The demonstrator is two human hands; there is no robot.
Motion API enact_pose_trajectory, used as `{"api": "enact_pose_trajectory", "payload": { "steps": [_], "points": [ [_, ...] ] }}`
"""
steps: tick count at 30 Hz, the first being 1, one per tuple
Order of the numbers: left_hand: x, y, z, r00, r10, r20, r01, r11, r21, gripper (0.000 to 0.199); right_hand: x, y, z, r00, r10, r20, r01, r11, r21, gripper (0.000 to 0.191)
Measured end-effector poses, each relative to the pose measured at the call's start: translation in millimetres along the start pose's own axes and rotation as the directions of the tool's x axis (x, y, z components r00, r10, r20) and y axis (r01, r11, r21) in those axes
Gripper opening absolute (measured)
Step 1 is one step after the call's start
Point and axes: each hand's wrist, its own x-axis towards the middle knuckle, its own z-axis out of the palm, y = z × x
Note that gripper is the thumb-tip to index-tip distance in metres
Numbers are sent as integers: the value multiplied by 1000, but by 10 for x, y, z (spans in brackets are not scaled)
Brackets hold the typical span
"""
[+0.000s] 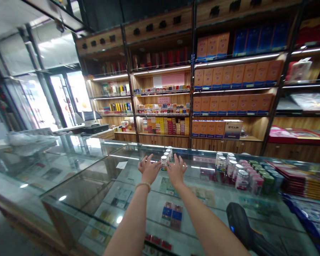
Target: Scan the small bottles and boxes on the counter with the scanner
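Note:
A short row of small white-lidded bottles (164,162) stands on the glass counter (138,170), running away from me. My left hand (149,168) is at the left side of the nearest bottle, fingers spread, its thumb reaching toward it. On the opposite side, my right hand (177,169) has its fingers apart, with the thumb close to the same bottle. Whether either thumb touches the bottle, I cannot tell. Neither hand is wrapped around anything. A band circles my left wrist.
More white-lidded bottles (242,179) stand in rows on the right, beside pink and green containers (267,183) and stacked red packs (290,177). A black handheld scanner (238,220) lies nearer me. Shelves with orange boxes (233,75) line the back wall. A white paper (121,165) lies left.

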Motion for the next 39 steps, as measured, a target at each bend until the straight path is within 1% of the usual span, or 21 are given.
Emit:
{"api": "enact_pose_trajectory", "payload": {
  "steps": [6, 12, 17, 21, 25, 29, 32, 35, 39],
  "points": [
    [0, -6, -11, 999, 40, -4, -40, 999, -17, 16, -41, 15, -53, 1000, 6, 20, -6, 1000, -3, 26],
    [-20, -1, -44, 997, 81, -7, -81, 996, -27, 15, -114, -10, -157, 999, -27, 17, 27, 1000, 0, 25],
    [-15, 63, -154, 995, 95, -33, -96, 995, -23, 14, -137, -35, -228, 1000, -29, -4, 30, 999, 29, 27],
    [65, 172, -306, 992, 111, -59, -114, 992, -50, 15, -96, -81, -325, 999, 1, -41, 2, 997, 73, 30],
    [234, 329, -544, 982, 128, -137, -137, 988, -63, 17, 29, -166, -525, 996, 12, -91, -1, 994, 112, 31],
    [422, 550, -798, 961, 166, -221, -182, 982, -54, 16, 183, -207, -830, 982, -7, -191, 44, 980, 193, 31],
    [520, 754, -928, 946, 207, -250, -232, 970, -75, 18, 272, -163, -1072, 972, 3, -236, 53, 972, 230, 31],
    [560, 969, -968, 939, 213, -271, -252, 960, -120, 19, 321, -45, -1286, 967, -2, -255, 61, 973, 222, 30],
    [544, 1245, -894, 951, 194, -239, -245, 947, -208, 18, 334, 198, -1527, 969, -9, -249, 61, 977, 203, 26]
  ]
}}
